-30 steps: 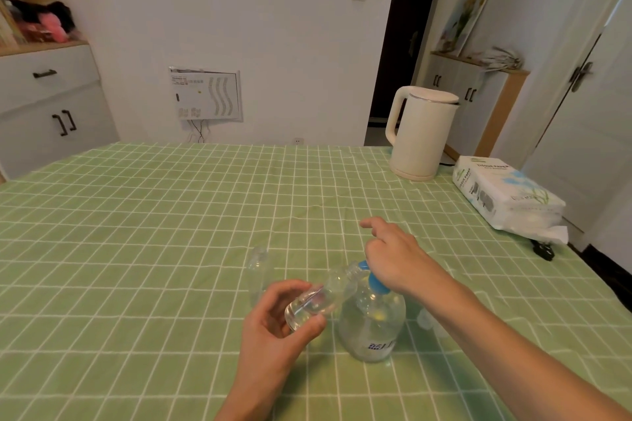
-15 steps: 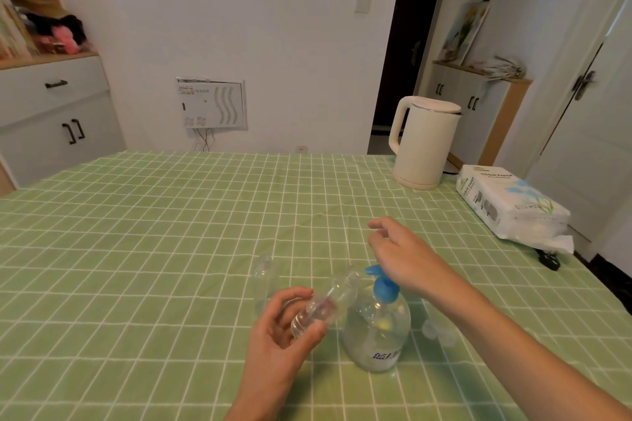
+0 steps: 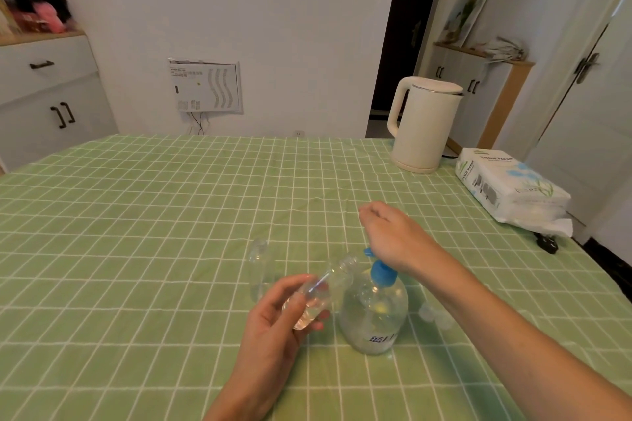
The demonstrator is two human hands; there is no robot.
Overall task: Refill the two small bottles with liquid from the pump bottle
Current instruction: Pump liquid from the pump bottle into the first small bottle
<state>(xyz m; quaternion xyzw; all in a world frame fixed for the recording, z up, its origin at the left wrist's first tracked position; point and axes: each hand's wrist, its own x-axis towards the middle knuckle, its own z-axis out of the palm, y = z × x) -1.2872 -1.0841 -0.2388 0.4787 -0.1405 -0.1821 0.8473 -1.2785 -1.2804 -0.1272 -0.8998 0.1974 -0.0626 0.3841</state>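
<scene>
The left hand [image 3: 273, 328] grips a small clear bottle [image 3: 321, 294], tilted, with its mouth close to the blue pump [image 3: 379, 270] of the pump bottle [image 3: 374, 314]. This one stands on the green checked tablecloth [image 3: 136, 249]. The right hand [image 3: 393, 232] hangs over the pump with loosely curled fingers and holds nothing. A second small bottle [image 3: 257, 263] stands just behind the left hand. Farther, at the right, stand a white kettle [image 3: 424, 126] and a tissue pack [image 3: 509, 188].
</scene>
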